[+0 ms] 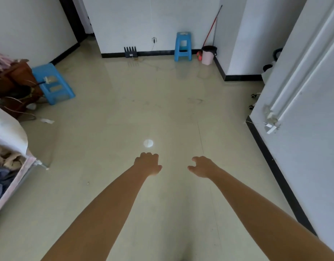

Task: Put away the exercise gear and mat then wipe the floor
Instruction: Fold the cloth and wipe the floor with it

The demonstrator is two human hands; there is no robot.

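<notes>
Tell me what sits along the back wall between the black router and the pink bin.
In the head view, one upright blue stool stands between the black router and the pink bin; a charger is plugged into the wall above that stretch.

Floor point(124, 110): glossy beige tile, one round light reflection near centre. Left hand point(147, 163) and right hand point(202, 166): at 6 o'clock, both outstretched above the floor, fingers loosely curled, holding nothing. Blue stool point(182, 46): upright at 12 o'clock against the wall. Pink bin point(208, 55): at 1 o'clock, just beside a broom point(212, 25) leaning in the corner. Second blue stool point(54, 83): at 10 o'clock, tipped over beside brown bags point(13, 81).
</notes>
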